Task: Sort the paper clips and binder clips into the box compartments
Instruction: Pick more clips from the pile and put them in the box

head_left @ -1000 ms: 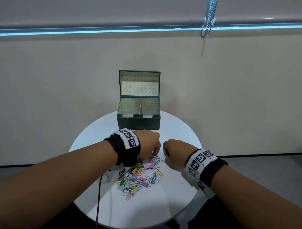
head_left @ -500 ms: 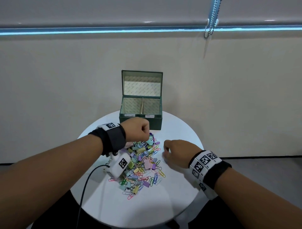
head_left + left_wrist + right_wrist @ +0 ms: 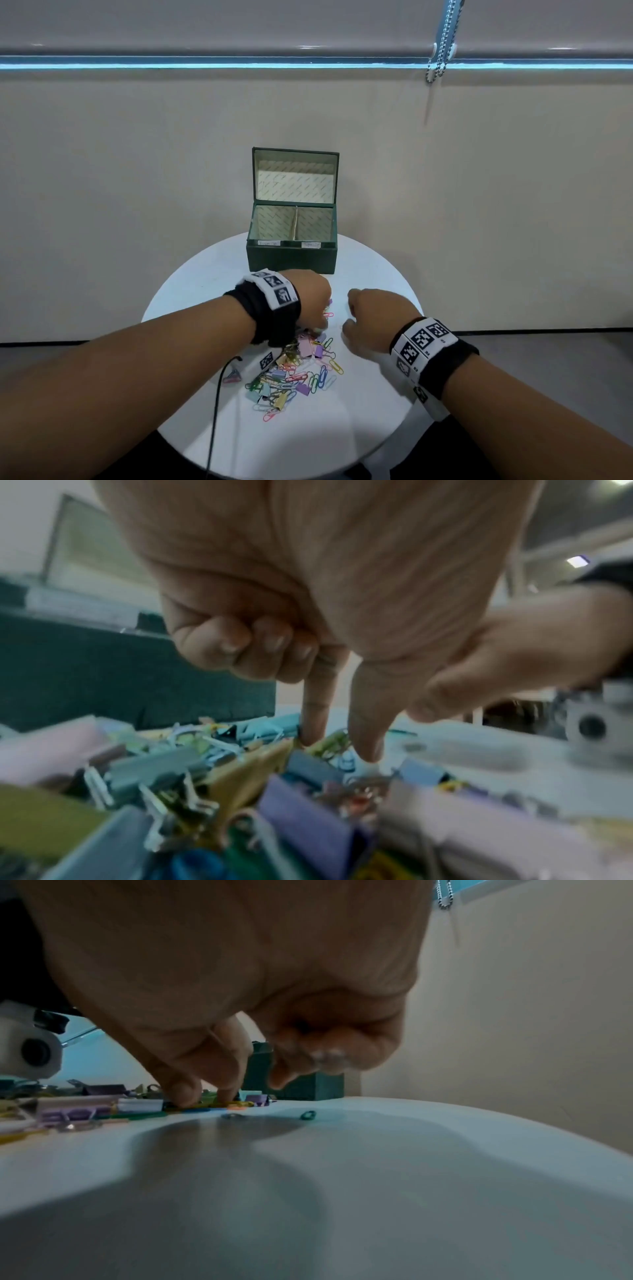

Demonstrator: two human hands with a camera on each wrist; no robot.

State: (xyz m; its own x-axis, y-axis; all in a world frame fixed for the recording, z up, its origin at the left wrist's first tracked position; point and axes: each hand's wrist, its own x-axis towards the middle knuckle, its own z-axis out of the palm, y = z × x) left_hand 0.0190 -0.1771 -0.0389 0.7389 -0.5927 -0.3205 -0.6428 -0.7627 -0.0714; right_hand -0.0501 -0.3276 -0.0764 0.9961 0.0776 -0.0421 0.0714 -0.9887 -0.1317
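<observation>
Here the heap of coloured paper clips and binder clips (image 3: 294, 370) lies in the middle of the round white table (image 3: 359, 428), in front of the open green box (image 3: 293, 260), whose two compartments are side by side. The left hand (image 3: 310, 296) is down on the heap's far edge, index finger and thumb extended onto the clips with a gap between them, the other fingers (image 3: 219, 642) curled. The right hand (image 3: 376, 317) touches clips at the heap's right edge with thumb and index tips; whether it grips one cannot be told.
</observation>
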